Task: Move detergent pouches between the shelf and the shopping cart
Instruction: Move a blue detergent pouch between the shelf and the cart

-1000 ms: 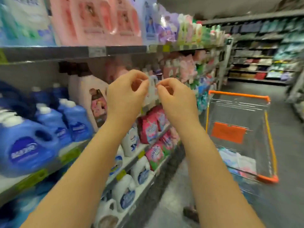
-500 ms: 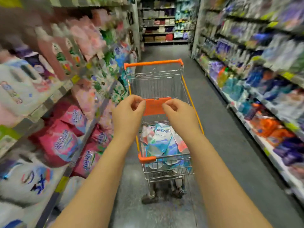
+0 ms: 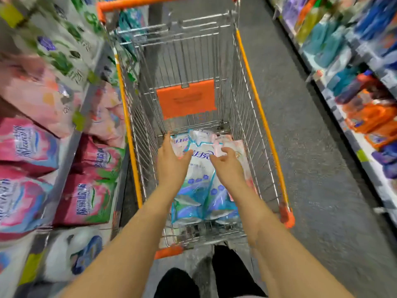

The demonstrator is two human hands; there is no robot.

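We are at the pick-up step, taking a pouch out of the shopping cart (image 3: 258, 108). Both arms reach down into the basket. Our left hand (image 3: 171, 160) and right hand (image 3: 227, 165) hover on either side of the top edge of the white-and-blue detergent pouch (image 3: 199, 186). It lies flat on top of the pile at the near end of the cart, with a pink pouch (image 3: 235, 147) just beside it on the right. Both hands are spread, fingers relaxed and thumbs turned inward, and neither grips anything yet. We cannot tell whether the fingertips already touch the film. The next move, we judge, calls for pinching the pouch's top corners with both hands and lifting it clear of the wire sides, then swinging left toward the shelf (image 3: 64, 158).
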